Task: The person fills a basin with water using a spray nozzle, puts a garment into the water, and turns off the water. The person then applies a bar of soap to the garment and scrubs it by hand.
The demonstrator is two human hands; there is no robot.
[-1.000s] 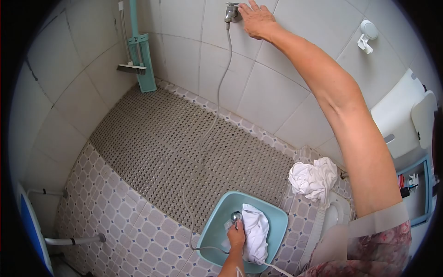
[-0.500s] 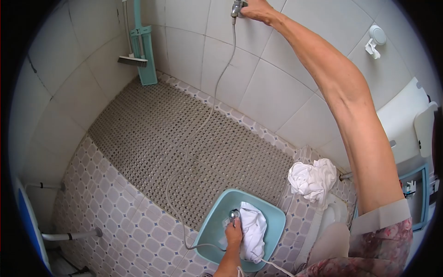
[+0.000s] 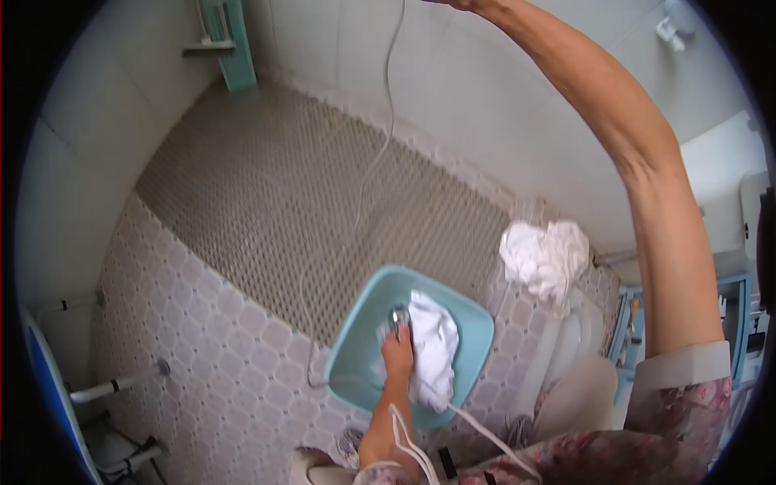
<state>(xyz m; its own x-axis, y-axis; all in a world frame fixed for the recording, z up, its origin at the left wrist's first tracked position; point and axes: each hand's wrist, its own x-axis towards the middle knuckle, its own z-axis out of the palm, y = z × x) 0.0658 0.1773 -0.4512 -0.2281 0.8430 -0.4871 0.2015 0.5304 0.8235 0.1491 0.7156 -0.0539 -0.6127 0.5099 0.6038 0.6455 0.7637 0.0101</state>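
My left hand is closed around a chrome shower head, low inside a teal basin. Whitish blur, which looks like water, shows beside that hand. Right next to it a bunched white cloth lies in the basin. A thin shower hose runs from the top of the view down over the floor to the basin. My right arm is stretched up along the wall; only a sliver of my right hand shows at the top edge, its fingers out of sight.
A crumpled white cloth lies right of the basin, by a white squat toilet. A perforated grey mat covers the far floor. A brush and teal dustpan stand in the corner. A blue shelf rack is at right.
The view has tilted downward, so the basin sits higher and the wall tap has left the frame, along with most of my right hand. My left hand still holds the shower head.
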